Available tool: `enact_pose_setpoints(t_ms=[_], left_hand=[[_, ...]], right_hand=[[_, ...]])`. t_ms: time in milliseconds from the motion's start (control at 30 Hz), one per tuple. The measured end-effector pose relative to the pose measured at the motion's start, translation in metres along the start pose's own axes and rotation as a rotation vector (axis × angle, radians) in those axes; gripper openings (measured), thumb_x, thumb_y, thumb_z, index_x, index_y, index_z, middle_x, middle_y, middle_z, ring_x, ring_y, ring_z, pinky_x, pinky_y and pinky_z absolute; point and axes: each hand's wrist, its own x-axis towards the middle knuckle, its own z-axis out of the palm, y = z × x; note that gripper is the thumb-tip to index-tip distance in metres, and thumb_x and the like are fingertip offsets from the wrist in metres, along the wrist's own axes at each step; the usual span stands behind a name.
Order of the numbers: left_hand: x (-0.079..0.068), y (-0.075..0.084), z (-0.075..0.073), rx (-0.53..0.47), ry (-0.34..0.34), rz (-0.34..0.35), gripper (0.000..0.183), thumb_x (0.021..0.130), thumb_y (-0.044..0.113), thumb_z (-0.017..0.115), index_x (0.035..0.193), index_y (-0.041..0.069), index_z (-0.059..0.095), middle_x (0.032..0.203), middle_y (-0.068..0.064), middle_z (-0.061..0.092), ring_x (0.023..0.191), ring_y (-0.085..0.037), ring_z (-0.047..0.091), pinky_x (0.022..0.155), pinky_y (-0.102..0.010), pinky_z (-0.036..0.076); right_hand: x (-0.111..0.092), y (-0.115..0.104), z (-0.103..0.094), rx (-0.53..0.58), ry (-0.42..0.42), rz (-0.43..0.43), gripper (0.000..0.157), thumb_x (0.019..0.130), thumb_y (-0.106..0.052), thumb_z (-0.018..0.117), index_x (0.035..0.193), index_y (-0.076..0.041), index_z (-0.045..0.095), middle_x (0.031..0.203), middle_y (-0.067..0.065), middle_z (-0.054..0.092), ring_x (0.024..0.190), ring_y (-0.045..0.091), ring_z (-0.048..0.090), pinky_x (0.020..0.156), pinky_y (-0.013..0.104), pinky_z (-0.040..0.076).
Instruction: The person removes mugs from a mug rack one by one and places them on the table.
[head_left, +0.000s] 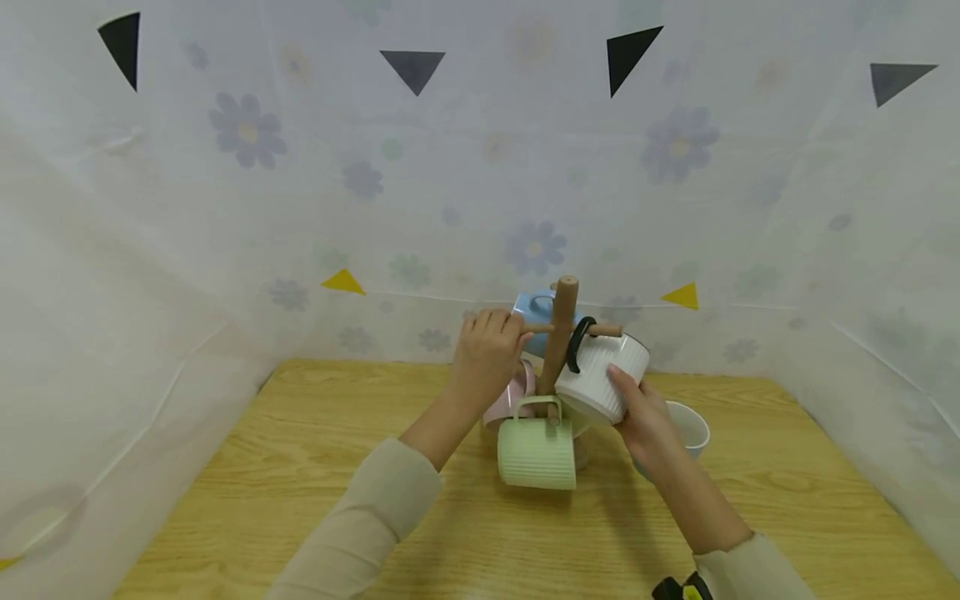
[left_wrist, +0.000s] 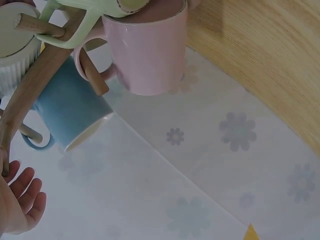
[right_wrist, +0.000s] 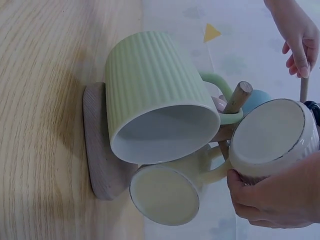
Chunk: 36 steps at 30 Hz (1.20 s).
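A wooden mug tree stands on the table. My left hand pinches the end of its left upper peg, as the right wrist view also shows. With my right hand I hold a white ribbed mug by its body. This mug's black handle is around the right upper peg, and its base is tilted toward me. A light green ribbed mug hangs by its handle on the front lower peg. Behind it hang a pink mug and a blue mug.
A cream mug hangs low beside the green one, near the tree's wooden base. Behind my right hand, another cup stands on the wood-grain table. A flower-patterned white curtain encloses the back and sides.
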Motion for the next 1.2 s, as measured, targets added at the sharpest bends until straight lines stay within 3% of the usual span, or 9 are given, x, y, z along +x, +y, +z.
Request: enact_pose_setpoints(t_ms=[133, 333, 633, 867, 967, 1200], left_hand=[[0.0, 0.0, -0.001, -0.014, -0.003, -0.009, 0.019, 0.088, 0.027, 0.063, 0.085, 0.008, 0.058, 0.085, -0.006, 0.065, 0.079, -0.021, 0.063, 0.066, -0.031, 0.049], [0.0, 0.0, -0.001, -0.038, -0.014, -0.01, 0.019, 0.088, 0.026, 0.062, 0.086, 0.008, 0.059, 0.084, -0.006, 0.064, 0.079, -0.021, 0.063, 0.066, -0.03, 0.049], [0.0, 0.001, 0.001, -0.053, -0.019, -0.019, 0.019, 0.087, 0.026, 0.063, 0.085, 0.007, 0.059, 0.082, -0.006, 0.064, 0.077, -0.02, 0.062, 0.066, -0.031, 0.049], [0.0, 0.002, 0.003, -0.073, -0.049, -0.033, 0.019, 0.089, 0.027, 0.06, 0.086, 0.008, 0.061, 0.084, -0.007, 0.064, 0.079, -0.021, 0.062, 0.066, -0.031, 0.049], [0.0, 0.002, 0.004, -0.079, -0.046, -0.04, 0.019, 0.089, 0.027, 0.06, 0.085, 0.008, 0.061, 0.084, -0.007, 0.064, 0.079, -0.021, 0.062, 0.066, -0.031, 0.05], [0.0, 0.006, 0.004, -0.185, -0.082, -0.147, 0.017, 0.088, 0.025, 0.063, 0.087, 0.008, 0.064, 0.085, -0.006, 0.064, 0.078, -0.019, 0.062, 0.068, -0.031, 0.051]], right_hand=[[0.001, -0.002, -0.001, -0.009, -0.007, 0.036, 0.073, 0.094, -0.042, 0.044, 0.148, -0.012, 0.005, 0.125, -0.003, 0.037, 0.105, 0.003, 0.046, 0.09, 0.02, 0.041], [0.001, -0.007, -0.003, 0.0, 0.041, 0.088, 0.078, 0.092, -0.039, 0.049, 0.149, -0.009, 0.006, 0.123, -0.002, 0.037, 0.109, 0.011, 0.045, 0.094, 0.03, 0.039], [-0.002, -0.012, -0.005, 0.008, 0.075, 0.098, 0.082, 0.09, -0.037, 0.053, 0.149, -0.006, 0.005, 0.128, 0.003, 0.035, 0.089, 0.005, 0.054, 0.082, 0.026, 0.046], [-0.004, -0.012, -0.007, 0.022, 0.08, 0.104, 0.083, 0.09, -0.038, 0.052, 0.149, -0.005, 0.004, 0.126, 0.001, 0.036, 0.086, 0.004, 0.056, 0.093, 0.035, 0.041], [-0.005, -0.012, -0.01, 0.023, 0.083, 0.109, 0.083, 0.09, -0.039, 0.052, 0.149, -0.005, 0.003, 0.125, 0.0, 0.036, 0.086, 0.003, 0.055, 0.091, 0.034, 0.042], [-0.009, -0.016, -0.015, 0.077, 0.085, 0.1, 0.081, 0.09, -0.037, 0.053, 0.148, -0.006, 0.005, 0.11, -0.005, 0.045, 0.086, 0.003, 0.057, 0.081, 0.029, 0.047]])
